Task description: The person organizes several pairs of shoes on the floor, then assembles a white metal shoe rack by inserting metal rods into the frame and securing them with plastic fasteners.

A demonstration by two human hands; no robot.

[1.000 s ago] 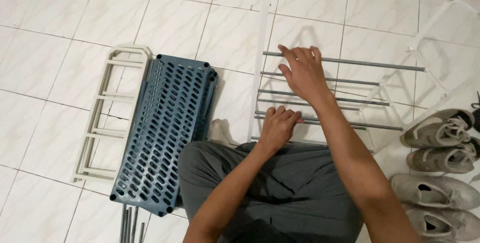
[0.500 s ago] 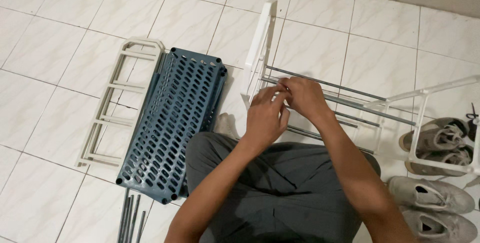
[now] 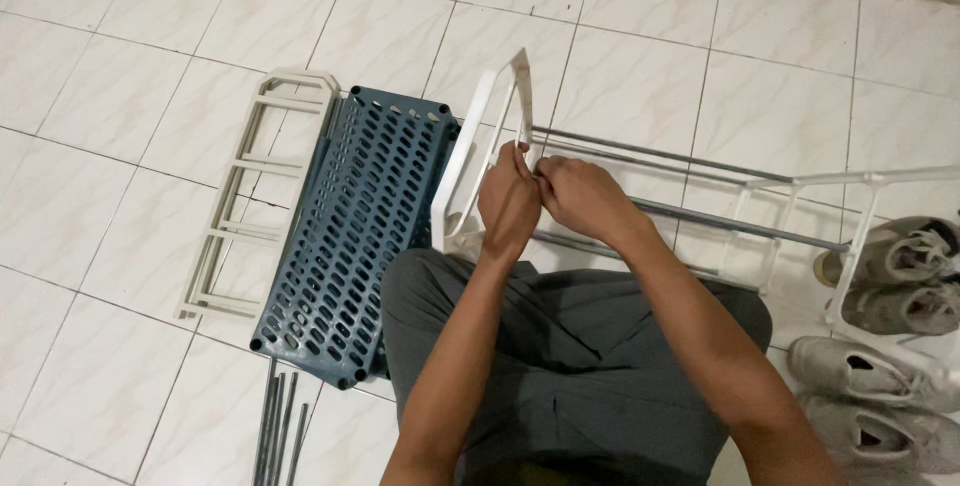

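I sit on a tiled floor with a partly built rack in front of my knees. My left hand [image 3: 508,204] grips the white plastic side frame [image 3: 468,161], which is tilted up off the floor. My right hand [image 3: 580,198] is closed on the end of a grey metal rod [image 3: 740,226] right where it meets that frame. Several more grey rods [image 3: 650,154] run to the right into a second white side frame [image 3: 865,236].
A blue perforated shelf panel [image 3: 350,231] lies to my left, beside a beige ladder-shaped frame [image 3: 250,196]. Loose grey rods [image 3: 278,426] lie near my left knee. Grey sneakers [image 3: 885,346] stand at the right edge. A wall base runs along the top.
The white side frame has tipped further up and leftward. Both hands have closed in on the joint between frame and rod. The view has shifted a little.
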